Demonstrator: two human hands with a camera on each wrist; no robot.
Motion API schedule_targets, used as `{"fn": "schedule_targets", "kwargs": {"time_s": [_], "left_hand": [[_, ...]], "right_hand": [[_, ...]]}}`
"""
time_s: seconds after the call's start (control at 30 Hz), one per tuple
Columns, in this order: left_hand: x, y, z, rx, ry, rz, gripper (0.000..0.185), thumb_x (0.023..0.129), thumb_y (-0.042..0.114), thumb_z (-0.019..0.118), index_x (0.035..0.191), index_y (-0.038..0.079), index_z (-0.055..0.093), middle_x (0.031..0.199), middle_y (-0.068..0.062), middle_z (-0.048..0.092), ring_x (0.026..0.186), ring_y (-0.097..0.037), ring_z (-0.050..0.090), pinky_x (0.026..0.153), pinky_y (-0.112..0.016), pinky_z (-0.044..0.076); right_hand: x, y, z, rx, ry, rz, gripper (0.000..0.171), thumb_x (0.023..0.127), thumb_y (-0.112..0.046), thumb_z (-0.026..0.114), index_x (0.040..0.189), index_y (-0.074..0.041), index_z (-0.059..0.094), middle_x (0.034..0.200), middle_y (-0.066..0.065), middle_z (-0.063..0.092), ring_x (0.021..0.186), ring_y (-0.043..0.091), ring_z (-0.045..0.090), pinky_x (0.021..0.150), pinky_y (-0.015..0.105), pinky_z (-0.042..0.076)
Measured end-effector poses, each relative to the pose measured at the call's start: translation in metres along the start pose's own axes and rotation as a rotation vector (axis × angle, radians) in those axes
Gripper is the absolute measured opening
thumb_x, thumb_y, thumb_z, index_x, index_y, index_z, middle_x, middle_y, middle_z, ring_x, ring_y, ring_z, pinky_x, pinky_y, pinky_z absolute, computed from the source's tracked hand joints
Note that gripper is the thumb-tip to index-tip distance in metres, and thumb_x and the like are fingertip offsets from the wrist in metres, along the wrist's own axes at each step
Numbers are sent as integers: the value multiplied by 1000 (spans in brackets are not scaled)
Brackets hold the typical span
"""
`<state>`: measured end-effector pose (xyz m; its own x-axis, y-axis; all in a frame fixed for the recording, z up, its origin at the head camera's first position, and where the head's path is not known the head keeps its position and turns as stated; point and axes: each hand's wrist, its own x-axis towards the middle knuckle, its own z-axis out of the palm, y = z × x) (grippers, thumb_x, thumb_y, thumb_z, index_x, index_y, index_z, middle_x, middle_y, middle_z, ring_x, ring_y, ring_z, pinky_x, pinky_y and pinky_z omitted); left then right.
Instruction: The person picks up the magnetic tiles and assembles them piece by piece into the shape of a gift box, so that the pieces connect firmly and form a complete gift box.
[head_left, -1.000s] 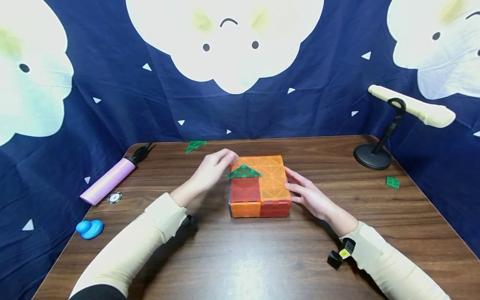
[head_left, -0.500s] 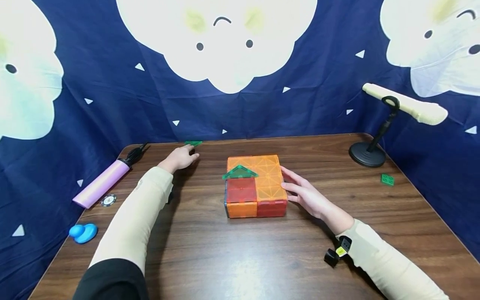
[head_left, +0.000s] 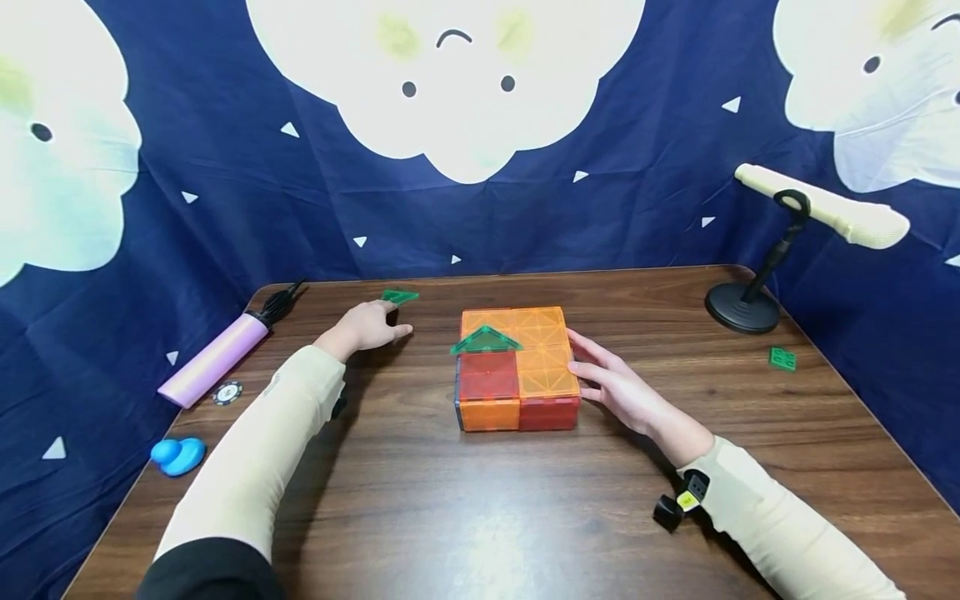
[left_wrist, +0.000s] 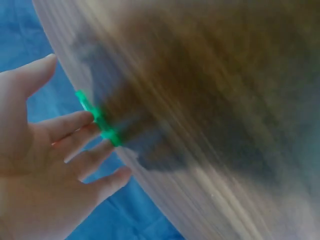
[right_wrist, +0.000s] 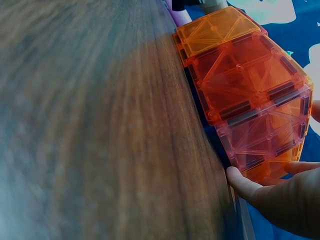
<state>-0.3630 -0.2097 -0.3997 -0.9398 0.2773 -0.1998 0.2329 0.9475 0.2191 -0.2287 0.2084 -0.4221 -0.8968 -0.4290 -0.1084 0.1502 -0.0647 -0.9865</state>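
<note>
At the back of the table, my left hand (head_left: 363, 325) reaches a green triangular magnetic tile (head_left: 401, 297); its extended fingertips touch the tile's edge. In the left wrist view the fingers meet the tile (left_wrist: 99, 119) with the thumb held apart. A low box of magnetic tiles (head_left: 545, 354) stands mid-table, orange and red, with dark blue along its left side. Another green triangle tile (head_left: 486, 339) is on its top, at the left. My right hand (head_left: 618, 387) rests relaxed fingers against the box's right side. Up close, the thumb touches a lower corner of the box (right_wrist: 245, 82).
Along the left lie a lilac cylinder with a black end (head_left: 213, 360), a poker chip (head_left: 227, 392) and a blue knobbed object (head_left: 177, 456). A black stand (head_left: 744, 308) holding a cream-covered microphone is at the back right, near a small green brick (head_left: 783, 358).
My left hand has left the box's left side and reached the green triangle at the back. Over the last half second that tile has slid slightly forward. My right hand stays at the box.
</note>
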Motion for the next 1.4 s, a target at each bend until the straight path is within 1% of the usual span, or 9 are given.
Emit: {"fn": "schedule_targets", "kwargs": {"time_s": [0.3, 0.4, 0.57, 0.67, 0.83, 0.93, 1.07, 1.23, 1.4], "left_hand": [[-27, 23, 3, 88, -19, 103, 71, 100, 44, 60, 145, -9, 49, 145, -30, 50, 134, -46, 47, 110, -55, 38], [-37, 31, 1, 139, -41, 95, 64, 98, 42, 64, 142, -5, 55, 142, -28, 54, 131, -45, 50, 106, -56, 41], [-31, 34, -4, 158, -11, 57, 56, 95, 39, 70, 137, 3, 60, 131, -22, 60, 112, -39, 61, 89, -58, 50], [-19, 24, -5, 111, 11, 42, 61, 94, 34, 72, 141, -1, 55, 131, -24, 57, 108, -38, 58, 87, -57, 49], [-7, -1, -4, 16, 8, 94, 58, 92, 27, 74, 133, -12, 57, 127, -30, 60, 114, -42, 56, 97, -54, 45], [-10, -14, -4, -56, 25, 96, 52, 89, 23, 78, 121, -13, 60, 116, -29, 65, 108, -43, 59, 94, -54, 47], [-19, -26, -5, -173, 65, 42, 43, 84, 15, 82, 107, -5, 52, 105, -26, 63, 96, -40, 60, 84, -52, 48], [-16, -13, -6, -277, 150, 58, 30, 86, 3, 77, 104, -2, 53, 97, -22, 65, 92, -38, 61, 81, -49, 48], [-7, 25, -20, -346, 283, 114, 16, 91, 2, 71, 105, -1, 65, 99, -20, 71, 96, -36, 64, 88, -50, 48]], "right_hand": [[0, 0, -1, 8, 0, 0, 71, 105, -18, 53, 165, -17, 16, 167, 13, 19, 147, 32, 29, 100, 33, 49], [0, -1, 0, 2, -4, 0, 71, 104, -19, 54, 165, -17, 16, 167, 12, 20, 147, 31, 29, 101, 34, 48], [-3, -2, -5, 12, -2, -4, 72, 104, -19, 54, 165, -17, 16, 168, 11, 19, 146, 31, 31, 102, 36, 48], [-4, -2, -7, 13, -1, -5, 72, 104, -19, 54, 165, -17, 16, 168, 12, 18, 147, 32, 31, 103, 37, 48], [-2, 0, -5, -2, 1, 6, 73, 105, -22, 55, 165, -17, 14, 169, 12, 15, 147, 33, 31, 106, 41, 45], [3, 1, 1, 3, -3, 24, 73, 104, -23, 57, 165, -20, 17, 168, 9, 16, 146, 33, 34, 108, 44, 44], [10, 0, 9, 8, -19, 33, 72, 104, -24, 58, 165, -21, 20, 168, 8, 19, 144, 32, 37, 108, 46, 44], [8, 0, 7, 10, 8, 41, 71, 104, -22, 58, 164, -22, 21, 167, 7, 21, 144, 31, 38, 107, 44, 45], [1, 1, -2, 1, 16, 27, 73, 104, -23, 57, 165, -20, 18, 168, 10, 17, 146, 33, 34, 108, 45, 44]]}}
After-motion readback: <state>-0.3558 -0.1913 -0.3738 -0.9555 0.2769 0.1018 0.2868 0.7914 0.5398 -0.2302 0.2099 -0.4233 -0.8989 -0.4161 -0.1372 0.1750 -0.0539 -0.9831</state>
